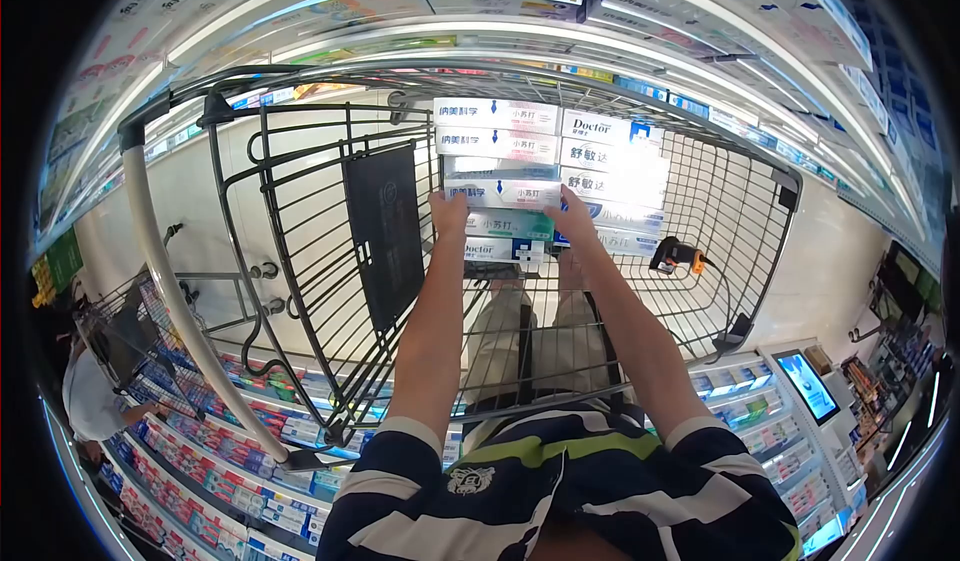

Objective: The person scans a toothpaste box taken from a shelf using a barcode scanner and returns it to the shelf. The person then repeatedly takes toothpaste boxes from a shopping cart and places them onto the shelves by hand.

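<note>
Inside the shopping cart [300,261], white toothpaste boxes lie in two side-by-side stacks. My left hand [450,213] grips the left end of a white toothpaste box [500,195] with blue and pink print, thumb on top. At its right end my right hand [573,216] closes on the same box. This box lies level in the left stack, between other boxes. Just below it is a green-and-white toothpaste box [505,224]. The right stack of toothpaste boxes [610,166] is partly washed out by glare. My fingers under the box are hidden.
A black-and-orange device with a cord [680,257] hangs at the cart's wire side near me. The black child-seat panel [385,236] is at the left. Lit product shelves [640,36] run along the far side. Another person [95,391] stands with a cart at far left.
</note>
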Motion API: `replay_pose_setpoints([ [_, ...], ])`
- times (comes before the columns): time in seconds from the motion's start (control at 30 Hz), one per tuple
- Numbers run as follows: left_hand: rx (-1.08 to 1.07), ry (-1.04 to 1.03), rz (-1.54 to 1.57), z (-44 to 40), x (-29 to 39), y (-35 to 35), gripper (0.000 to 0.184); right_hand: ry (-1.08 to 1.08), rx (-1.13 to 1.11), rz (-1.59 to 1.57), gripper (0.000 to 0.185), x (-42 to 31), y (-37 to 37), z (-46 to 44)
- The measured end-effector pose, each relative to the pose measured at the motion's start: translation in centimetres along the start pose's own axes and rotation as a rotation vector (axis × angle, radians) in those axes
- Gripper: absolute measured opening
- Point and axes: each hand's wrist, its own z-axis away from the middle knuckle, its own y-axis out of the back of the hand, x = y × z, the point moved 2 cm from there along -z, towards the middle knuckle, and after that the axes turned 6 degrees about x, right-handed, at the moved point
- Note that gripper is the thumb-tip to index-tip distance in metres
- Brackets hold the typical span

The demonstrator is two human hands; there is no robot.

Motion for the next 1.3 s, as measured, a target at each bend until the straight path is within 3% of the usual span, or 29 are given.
replay_pose_setpoints([
  [0.13,0.023,-0.005,-0.009,1.1,-0.8,0.8,0.034,-0.055,0.107,0.120,0.059,1.3,0.2,0.7],
  [0.2,0.028,-0.050,-0.067,1.8,-1.0,1.3,0.032,-0.056,0.070,-0.033,0.046,1.5,0.7,0.8],
  [0.37,-0.019,-0.047,-0.009,5.7,0.6,1.9,0.036,0.072,0.176,0.090,0.035,-0.5,2.9,2.3],
  [0.5,0.009,-0.216,-0.278,3.4,-4.2,0.6,0.030,0.136,0.287,0.003,0.034,-1.6,4.6,2.9],
  [0.63,-0.110,0.115,-0.113,7.9,-2.6,0.3,0.022,0.045,0.225,0.147,0.036,-1.2,6.0,2.5],
  [0.77,-0.221,0.238,0.238,10.8,-2.8,0.6,0.030,0.126,0.213,0.028,0.034,-2.3,7.6,4.2],
  [0.9,-0.246,0.225,0.404,16.3,-0.6,0.7,0.034,0.211,0.244,-0.133,0.035,-4.7,10.5,8.2],
  [0.97,-0.248,0.180,0.491,18.7,0.8,0.8,0.031,0.355,0.287,-0.343,0.035,-5.5,11.6,9.9],
  [1.03,-0.148,-0.006,0.695,21.8,2.7,1.3,0.028,0.409,0.303,-0.367,0.032,-8.0,14.0,13.1],
  [1.17,-0.245,-0.328,0.853,28.1,8.3,3.1,0.021,0.480,0.305,-0.594,0.027,-10.5,18.6,17.7],
  [1.23,-0.231,-0.405,0.851,32.3,11.1,4.1,0.019,0.429,0.248,-0.748,0.028,-11.0,20.9,19.1],
  [1.3,-0.340,-0.528,0.823,35.1,12.8,4.7,0.018,0.480,0.181,-0.828,0.041,-11.6,23.5,20.8],
])
